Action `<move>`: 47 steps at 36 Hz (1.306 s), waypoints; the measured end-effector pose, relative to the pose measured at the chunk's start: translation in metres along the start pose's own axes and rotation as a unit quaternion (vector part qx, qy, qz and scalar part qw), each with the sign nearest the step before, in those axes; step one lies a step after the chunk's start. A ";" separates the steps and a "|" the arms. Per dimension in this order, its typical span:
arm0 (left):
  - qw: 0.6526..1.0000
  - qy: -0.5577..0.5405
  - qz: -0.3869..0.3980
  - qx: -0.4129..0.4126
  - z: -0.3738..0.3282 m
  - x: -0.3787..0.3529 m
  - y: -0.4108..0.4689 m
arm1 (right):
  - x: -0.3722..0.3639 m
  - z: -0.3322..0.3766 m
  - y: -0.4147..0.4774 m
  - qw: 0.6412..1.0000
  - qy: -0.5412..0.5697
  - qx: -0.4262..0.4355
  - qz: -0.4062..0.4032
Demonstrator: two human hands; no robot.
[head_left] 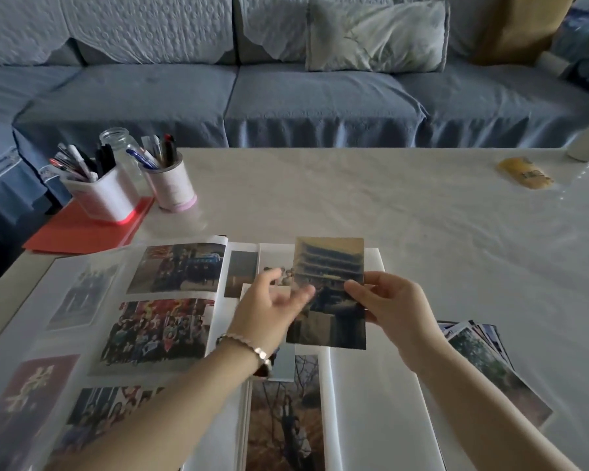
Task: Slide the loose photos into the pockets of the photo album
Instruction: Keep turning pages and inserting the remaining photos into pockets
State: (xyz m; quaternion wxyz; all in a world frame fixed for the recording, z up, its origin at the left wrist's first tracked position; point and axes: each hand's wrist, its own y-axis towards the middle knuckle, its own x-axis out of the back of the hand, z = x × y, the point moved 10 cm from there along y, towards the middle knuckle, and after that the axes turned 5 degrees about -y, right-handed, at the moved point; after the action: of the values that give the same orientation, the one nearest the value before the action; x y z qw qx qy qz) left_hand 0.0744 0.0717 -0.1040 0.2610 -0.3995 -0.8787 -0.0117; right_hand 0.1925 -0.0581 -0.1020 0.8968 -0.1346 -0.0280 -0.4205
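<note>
The open photo album (pixel 361 396) lies flat at the near edge of the table, its left page filled with group photos and its right page holding a few. My right hand (pixel 391 311) pinches a portrait photo of a tiered tower (pixel 330 263) by its right edge, held upright above the right page. Just left of that photo, my left hand (pixel 269 311) hovers with relaxed fingers that look blurred; it holds nothing. A fanned pile of loose photos (pixel 483 362) rests on the table to the right of the album.
Two pen cups (pixel 109 195) and a glass jar (pixel 123 147) stand at the back left, one cup on a red folder (pixel 79 232). A yellow packet (pixel 524 173) lies far right. A blue sofa runs behind the table.
</note>
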 end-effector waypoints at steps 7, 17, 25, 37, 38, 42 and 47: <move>0.990 -0.012 -0.138 0.002 0.010 0.008 0.025 | 0.020 -0.008 0.025 0.928 -0.347 0.089 -0.099; 0.990 0.058 -0.127 -0.029 -0.011 -0.040 0.033 | -0.015 -0.063 0.048 0.794 -0.602 0.049 0.068; 0.976 0.120 -0.149 -0.103 -0.002 -0.021 0.029 | -0.009 -0.058 0.046 0.832 -0.553 0.018 0.052; 0.985 0.013 -0.171 0.000 0.018 0.014 0.043 | -0.008 -0.060 0.050 0.850 -0.525 0.025 0.046; 0.986 0.014 -0.163 0.015 0.018 0.016 0.045 | -0.008 -0.060 0.051 0.851 -0.522 0.027 0.047; 0.991 0.043 -0.114 0.054 0.018 0.016 0.055 | -0.008 -0.060 0.050 0.855 -0.515 0.037 0.044; 0.992 0.092 -0.067 0.055 0.012 0.017 0.062 | -0.007 -0.059 0.050 0.859 -0.509 0.039 0.044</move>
State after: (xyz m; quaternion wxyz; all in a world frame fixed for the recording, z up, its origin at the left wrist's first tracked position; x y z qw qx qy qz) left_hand 0.1043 0.1284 -0.1180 0.3615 -0.3220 -0.8748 -0.0173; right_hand 0.2223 -0.0377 -0.1708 0.7794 -0.2961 -0.4912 -0.2522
